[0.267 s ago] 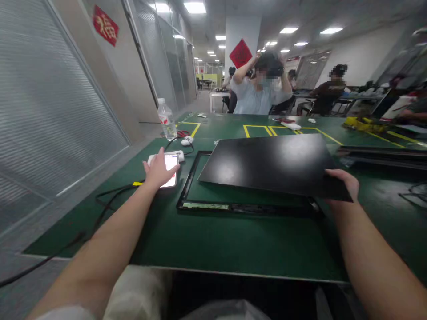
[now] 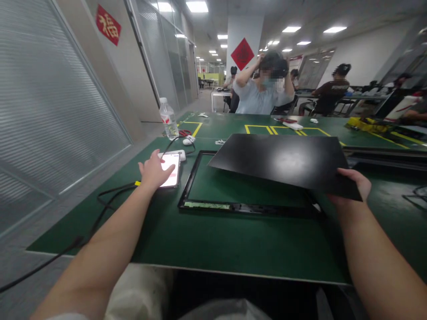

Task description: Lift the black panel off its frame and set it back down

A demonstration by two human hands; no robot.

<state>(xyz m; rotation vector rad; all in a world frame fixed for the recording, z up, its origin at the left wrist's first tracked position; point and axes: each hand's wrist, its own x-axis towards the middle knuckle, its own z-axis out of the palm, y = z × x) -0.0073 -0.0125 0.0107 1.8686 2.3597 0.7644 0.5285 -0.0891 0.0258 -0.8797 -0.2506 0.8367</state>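
My right hand grips the near right corner of a thin, glossy black panel, thumb on top and fingers hidden beneath. The panel is tilted and overhangs a black rectangular frame that lies on the green table. A greenish strip shows along the frame's near left side. At the left, my left hand is over a phone with a lit screen, its fingers spread. Whether a fingertip touches the screen I cannot tell. Just behind the phone lies a white device.
A water bottle stands at the back left, close to a white mouse and red-handled scissors. Black cable runs over the left table edge. Dark flat parts lie at the right. A person sits across the table.
The panel and my right hand have shifted to the right, uncovering more of the frame. My left hand has drawn slightly left, showing more of the phone screen.
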